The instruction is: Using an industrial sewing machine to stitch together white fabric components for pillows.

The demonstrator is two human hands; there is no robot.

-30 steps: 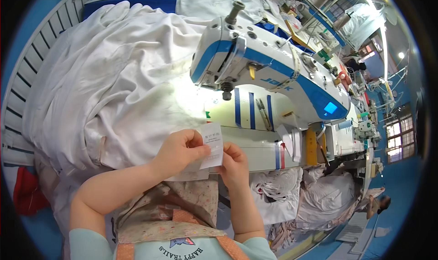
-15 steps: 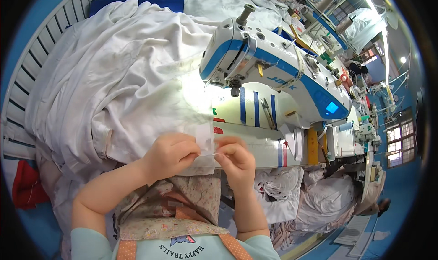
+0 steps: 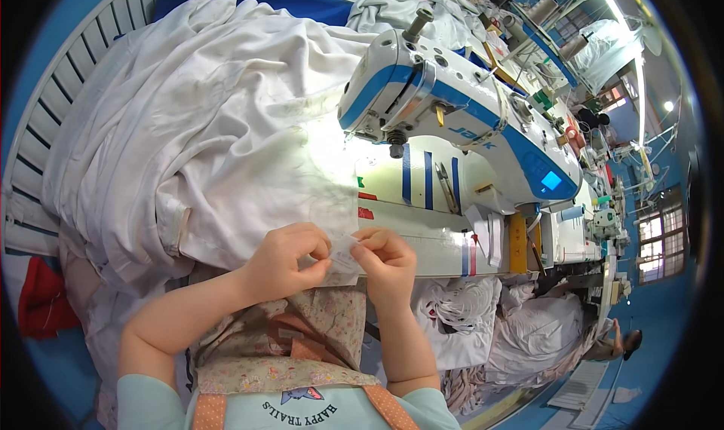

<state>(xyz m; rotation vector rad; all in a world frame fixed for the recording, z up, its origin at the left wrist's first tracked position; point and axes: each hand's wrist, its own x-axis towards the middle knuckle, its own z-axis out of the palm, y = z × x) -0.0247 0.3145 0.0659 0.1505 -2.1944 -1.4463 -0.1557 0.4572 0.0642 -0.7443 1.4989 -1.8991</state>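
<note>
1. The heap of white fabric point(image 3: 196, 128) is the biggest thing before me; it covers the left part of the table point(image 3: 430, 241) and spills over its near edge toward my lap.
2. The white and blue sewing machine point(image 3: 460, 113) stands to the right of the heap, its needle end over the lit patch of the table.
3. A second bundle of white cloth point(image 3: 460, 317) hangs below the table's front edge on my right.
4. My left hand point(image 3: 283, 260) rests at the near edge of the fabric, fingers curled narrow and pinching the left side of a small white label point(image 3: 343, 255).
5. My right hand point(image 3: 385, 260) sits just beside it, fingers also closed in a pinch on the label's right side, so both hands meet on it.
6. The label itself is the smallest piece: a thin pale slip held between my two hands, just over the hem of the white fabric at the table's front edge.
</note>
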